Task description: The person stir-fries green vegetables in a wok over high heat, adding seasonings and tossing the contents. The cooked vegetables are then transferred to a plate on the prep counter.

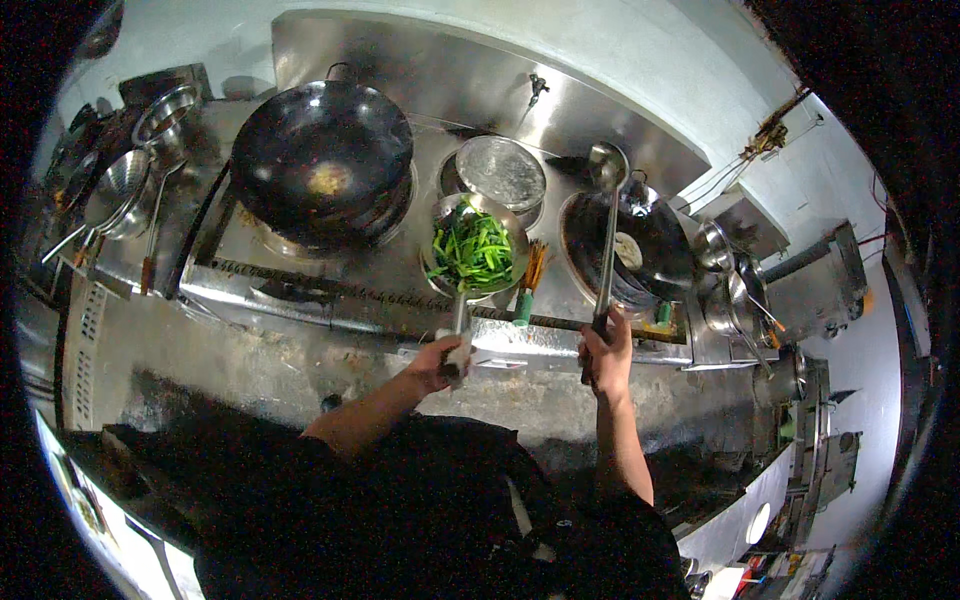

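My left hand (441,365) grips the handle of a round metal strainer (517,232), held above the stove's front edge. Cut green leafy vegetables (480,247) fill its bowl. In my right hand (609,352) is the dark grip of a long-handled metal ladle (609,165), its cup pointing away from me. The ladle crosses over the right wok (664,225), which sits tilted on its burner. A pale spot shows on that wok's inner surface. Just beyond the strainer is a round pot of clear liquid (501,171). A bamboo brush (529,281) with a green-wrapped handle stands beside the strainer.
A large black wok (322,150) leans on the left burner. Strainers (124,184) and metal bowls lie farther left. More metal bowls and ladles (727,304) stand at the right. A tap (537,88) projects from the steel backsplash (450,67). The stove's front rim (352,311) runs before me.
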A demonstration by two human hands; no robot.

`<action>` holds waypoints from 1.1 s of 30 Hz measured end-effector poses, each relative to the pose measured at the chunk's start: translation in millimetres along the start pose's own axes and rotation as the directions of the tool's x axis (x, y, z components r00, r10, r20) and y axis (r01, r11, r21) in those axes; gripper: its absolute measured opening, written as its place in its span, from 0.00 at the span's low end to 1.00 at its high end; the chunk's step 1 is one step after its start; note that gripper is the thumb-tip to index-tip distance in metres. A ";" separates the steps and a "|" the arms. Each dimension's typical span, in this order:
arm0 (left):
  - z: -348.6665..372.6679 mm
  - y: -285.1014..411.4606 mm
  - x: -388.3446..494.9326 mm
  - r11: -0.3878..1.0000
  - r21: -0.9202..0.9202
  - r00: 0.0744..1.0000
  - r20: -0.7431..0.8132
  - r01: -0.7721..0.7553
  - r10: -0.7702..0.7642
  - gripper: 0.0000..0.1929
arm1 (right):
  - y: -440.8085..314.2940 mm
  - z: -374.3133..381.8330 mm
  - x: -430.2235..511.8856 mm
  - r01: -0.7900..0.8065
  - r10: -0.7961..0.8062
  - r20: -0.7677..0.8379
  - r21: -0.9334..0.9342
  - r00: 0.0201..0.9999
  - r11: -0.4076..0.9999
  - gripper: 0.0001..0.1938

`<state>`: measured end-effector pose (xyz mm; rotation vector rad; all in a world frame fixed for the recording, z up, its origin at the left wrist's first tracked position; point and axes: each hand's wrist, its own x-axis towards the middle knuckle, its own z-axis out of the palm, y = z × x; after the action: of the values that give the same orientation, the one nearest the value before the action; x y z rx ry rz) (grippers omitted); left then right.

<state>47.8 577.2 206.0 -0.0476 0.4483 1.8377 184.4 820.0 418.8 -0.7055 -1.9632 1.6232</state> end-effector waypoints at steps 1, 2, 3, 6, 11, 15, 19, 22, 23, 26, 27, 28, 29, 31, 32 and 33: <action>19.2 1.0 0.7 0.989 -0.142 0.999 0.009 0.033 -0.032 0.21 | 3.0 -4.5 -9.1 -0.008 0.009 -0.013 0.037 1.000 0.999 0.29; 36.6 1.4 -9.9 0.999 -0.012 0.999 -0.013 -0.048 0.047 0.22 | 5.8 -9.2 -16.6 -0.044 0.046 -0.021 0.075 0.999 0.996 0.29; 54.2 0.1 -27.3 0.984 0.120 0.991 -0.024 -0.128 0.132 0.22 | 8.1 -13.5 -22.1 -0.046 0.050 -0.049 0.080 0.998 0.996 0.29; 102.7 12.8 -85.8 0.928 -0.360 0.992 0.115 0.099 -0.061 0.22 | 16.4 -15.4 -30.3 -0.073 0.079 -0.024 0.172 0.997 0.982 0.30; 147.2 45.3 -146.6 0.991 0.111 0.997 -0.020 -0.075 0.077 0.14 | 27.0 11.9 -15.9 0.012 -0.009 -0.016 0.246 1.000 0.969 0.31; 142.2 51.9 -186.9 0.818 0.515 0.953 -0.010 -0.256 0.304 0.16 | 37.0 51.4 -1.8 0.116 -0.115 -0.018 0.164 0.993 0.980 0.29; 130.8 40.3 -242.9 0.968 0.215 0.944 -0.271 -0.132 0.189 0.16 | 41.2 89.1 -0.3 0.085 -0.120 0.131 0.248 0.984 0.965 0.29; 135.3 34.9 -276.3 0.866 0.429 0.892 -0.239 -0.257 0.383 0.17 | 38.8 120.6 -4.9 0.161 -0.214 0.225 0.232 0.951 0.959 0.26; 141.4 31.1 -295.6 0.589 0.756 0.820 -0.125 -0.286 0.559 0.17 | 35.5 131.3 -5.2 -0.022 -0.052 0.327 0.219 0.943 0.976 0.28; 150.0 30.0 -342.5 0.905 0.055 0.807 -0.431 -0.422 0.403 0.20 | 17.8 160.5 3.0 -0.084 0.056 0.545 0.027 0.837 0.996 0.30; 146.9 31.2 -356.6 0.857 0.207 0.684 -0.528 -0.472 0.504 0.21 | 10.2 169.7 10.1 0.084 -0.065 0.611 -0.003 0.789 0.996 0.30; 140.8 33.3 -370.2 0.792 0.350 0.548 -0.581 -0.499 0.602 0.22 | 3.2 177.5 16.4 0.124 -0.058 0.669 -0.051 0.741 0.991 0.30; 129.3 41.3 -380.4 0.773 0.437 0.462 -0.626 -0.460 0.628 0.21 | -2.7 185.1 23.2 0.170 -0.052 0.724 -0.091 0.688 0.981 0.30; 99.5 63.1 -399.8 0.752 0.462 0.433 -0.622 -0.470 0.653 0.17 | -8.9 204.4 38.4 -0.153 0.290 0.757 -0.248 0.585 0.956 0.28; 84.5 71.8 -408.9 0.757 0.397 0.380 -0.686 -0.520 0.621 0.14 | -8.2 214.7 44.8 -0.030 0.341 0.764 -0.389 0.547 0.921 0.27; 72.7 76.4 -424.4 0.755 0.377 0.334 -0.727 -0.536 0.600 0.13 | -2.1 230.0 46.3 0.032 0.317 0.766 -0.403 0.559 0.915 0.27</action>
<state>124.5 194.7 403.6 -0.8551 1.3497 2.4323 -2.7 682.8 383.9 -0.1988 -3.0307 1.8969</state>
